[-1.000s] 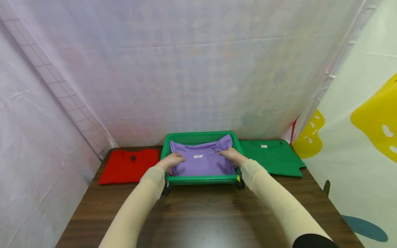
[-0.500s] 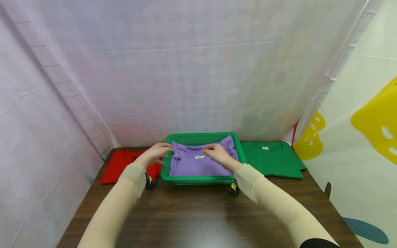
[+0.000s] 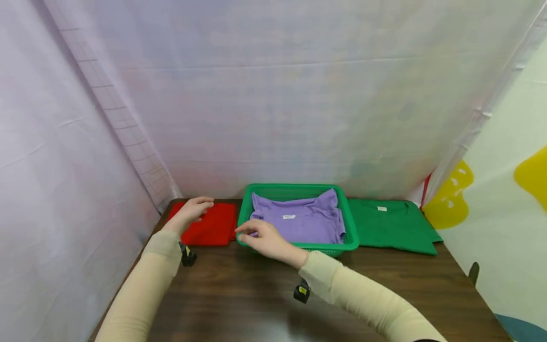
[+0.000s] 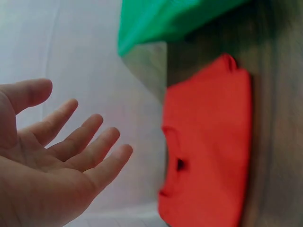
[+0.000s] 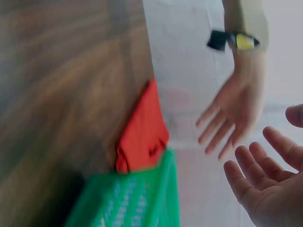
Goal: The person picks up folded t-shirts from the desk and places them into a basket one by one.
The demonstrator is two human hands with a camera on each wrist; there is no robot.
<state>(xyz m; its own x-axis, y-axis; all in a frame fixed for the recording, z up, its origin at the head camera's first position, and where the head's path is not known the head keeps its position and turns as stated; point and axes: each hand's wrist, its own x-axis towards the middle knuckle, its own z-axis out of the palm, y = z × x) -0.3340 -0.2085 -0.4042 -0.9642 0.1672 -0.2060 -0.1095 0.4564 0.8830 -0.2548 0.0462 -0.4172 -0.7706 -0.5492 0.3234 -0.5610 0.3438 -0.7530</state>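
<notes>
A folded red shirt (image 3: 213, 225) lies on the table left of the green basket (image 3: 351, 235). My left hand (image 3: 190, 213) hovers over the shirt's left part, fingers spread and holding nothing; in the left wrist view the red shirt (image 4: 208, 142) shows whole beyond the open palm. My right hand (image 3: 269, 241) is above the basket's front left corner, fingers loosely extended with nothing in them. Inside the basket a folded purple shirt (image 3: 305, 225) lies with its white neck label facing up. In the right wrist view both hands show apart from the red shirt (image 5: 144, 132).
A folded green shirt (image 3: 393, 228) lies right of the basket on the dark wooden table (image 3: 239, 294). Pale cloth walls (image 3: 278, 118) stand behind and at both sides. Each wrist carries a small black camera (image 3: 301, 292).
Both hands have let go of the purple shirt in the basket and moved left, the left one to above the red shirt, the right one to the basket's left corner. The head view has shifted left.
</notes>
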